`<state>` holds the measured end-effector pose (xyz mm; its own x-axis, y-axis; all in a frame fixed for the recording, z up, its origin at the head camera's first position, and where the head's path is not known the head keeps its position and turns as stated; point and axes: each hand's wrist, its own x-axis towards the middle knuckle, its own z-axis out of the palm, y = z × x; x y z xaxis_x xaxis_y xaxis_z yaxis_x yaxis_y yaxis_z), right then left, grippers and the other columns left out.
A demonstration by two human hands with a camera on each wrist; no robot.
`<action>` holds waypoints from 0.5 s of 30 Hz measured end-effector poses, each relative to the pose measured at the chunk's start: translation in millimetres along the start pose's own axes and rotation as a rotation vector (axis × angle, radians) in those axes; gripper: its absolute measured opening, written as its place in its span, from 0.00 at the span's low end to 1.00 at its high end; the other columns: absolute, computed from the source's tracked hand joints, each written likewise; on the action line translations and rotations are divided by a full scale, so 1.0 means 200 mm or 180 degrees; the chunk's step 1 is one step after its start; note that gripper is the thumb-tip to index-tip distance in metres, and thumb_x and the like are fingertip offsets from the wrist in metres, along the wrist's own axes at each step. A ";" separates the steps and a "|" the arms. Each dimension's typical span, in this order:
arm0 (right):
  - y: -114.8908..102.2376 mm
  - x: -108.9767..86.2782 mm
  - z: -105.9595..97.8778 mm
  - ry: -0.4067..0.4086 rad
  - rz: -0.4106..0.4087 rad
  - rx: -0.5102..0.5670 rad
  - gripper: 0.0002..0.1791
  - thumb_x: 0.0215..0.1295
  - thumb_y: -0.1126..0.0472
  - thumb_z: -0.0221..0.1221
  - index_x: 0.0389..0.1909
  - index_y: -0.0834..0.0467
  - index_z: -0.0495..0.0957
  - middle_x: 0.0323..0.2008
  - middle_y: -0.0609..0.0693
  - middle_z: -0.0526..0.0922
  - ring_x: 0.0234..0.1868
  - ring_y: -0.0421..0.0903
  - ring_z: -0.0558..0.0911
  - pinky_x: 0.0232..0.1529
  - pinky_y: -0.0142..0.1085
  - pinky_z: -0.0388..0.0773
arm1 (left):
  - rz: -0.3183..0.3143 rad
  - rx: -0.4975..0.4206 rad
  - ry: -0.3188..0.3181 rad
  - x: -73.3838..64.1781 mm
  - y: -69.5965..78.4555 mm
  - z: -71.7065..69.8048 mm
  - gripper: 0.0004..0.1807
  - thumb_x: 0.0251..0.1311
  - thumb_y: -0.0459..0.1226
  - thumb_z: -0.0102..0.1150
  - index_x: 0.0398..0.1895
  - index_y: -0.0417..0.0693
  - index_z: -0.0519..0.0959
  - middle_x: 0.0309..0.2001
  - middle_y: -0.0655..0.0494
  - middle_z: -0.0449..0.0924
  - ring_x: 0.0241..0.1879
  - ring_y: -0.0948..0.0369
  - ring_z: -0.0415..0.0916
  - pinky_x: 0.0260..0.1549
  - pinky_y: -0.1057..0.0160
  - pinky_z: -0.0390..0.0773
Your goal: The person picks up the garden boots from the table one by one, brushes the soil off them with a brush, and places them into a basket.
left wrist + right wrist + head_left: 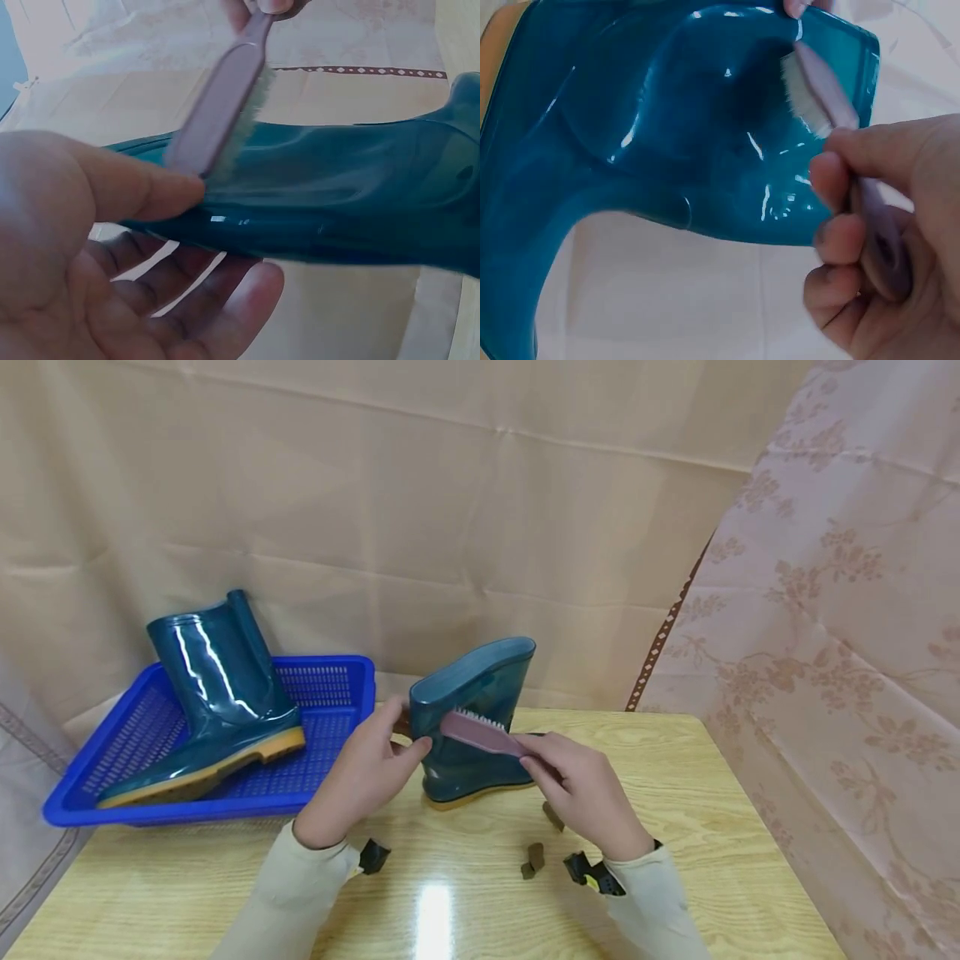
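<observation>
A dark green rubber boot [480,768] with a yellowish sole stands on the table, its open top tipped slightly. My left hand [372,770] holds the back of its shaft, thumb [161,193] on the near side and fingers [225,300] behind. In my right hand [581,785] is a pinkish-purple scrub brush [480,732], gripped by the handle. Its pale bristles [799,94] face the boot shaft, near the top rim; contact is hard to tell in the head view.
A blue plastic basket [322,810] at the left holds a second green rubber boot [213,693], leaning on its side wall. Small brown lumps [534,860] lie on the wooden table [660,827] near my right wrist. A beige cloth [450,510] hangs behind.
</observation>
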<state>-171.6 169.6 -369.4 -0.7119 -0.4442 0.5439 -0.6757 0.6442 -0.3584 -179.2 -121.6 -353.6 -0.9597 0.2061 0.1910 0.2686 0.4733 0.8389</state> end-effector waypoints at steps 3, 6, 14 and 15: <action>-0.01 0.00 0.02 0.0097 -0.0270 0.0017 0.20 0.71 0.65 0.64 0.62 0.52 0.83 0.27 0.39 0.75 0.22 0.34 0.65 0.22 0.28 0.64 | 0.0106 -0.0026 -0.0055 -0.01 0.01 0.00 0.20 0.73 0.36 0.61 0.64 0.55 0.71 0.52 0.57 0.81 0.51 0.57 0.78 0.47 0.54 0.84; -0.02 0.00 0.04 0.0134 -0.0273 0.0006 0.23 0.71 0.66 0.64 0.65 0.51 0.81 0.26 0.39 0.72 0.22 0.34 0.64 0.22 0.28 0.63 | 0.0187 -0.0010 -0.0088 -0.01 0.01 0.01 0.21 0.75 0.35 0.58 0.67 0.55 0.70 0.52 0.56 0.81 0.51 0.57 0.78 0.47 0.54 0.84; 0.02 -0.01 0.04 -0.0242 0.0920 -0.0208 0.21 0.74 0.62 0.62 0.65 0.51 0.81 0.34 0.45 0.84 0.19 0.36 0.66 0.20 0.32 0.64 | 0.0053 0.0120 -0.0016 0.01 -0.02 0.01 0.18 0.77 0.38 0.56 0.66 0.49 0.69 0.57 0.51 0.79 0.55 0.53 0.76 0.51 0.48 0.80; 0.03 -0.01 0.04 -0.0293 0.1073 -0.0229 0.20 0.74 0.62 0.62 0.65 0.51 0.81 0.34 0.46 0.85 0.18 0.37 0.66 0.19 0.32 0.64 | 0.0028 0.0114 -0.0027 0.02 -0.03 0.01 0.18 0.77 0.39 0.56 0.66 0.49 0.69 0.57 0.51 0.78 0.55 0.53 0.76 0.52 0.48 0.80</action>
<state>-176.0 169.3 -379.7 -0.9090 -0.2514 0.3323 -0.3871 0.8049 -0.4499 -183.8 -121.6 -358.7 -0.9566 0.2176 0.1939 0.2800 0.5019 0.8184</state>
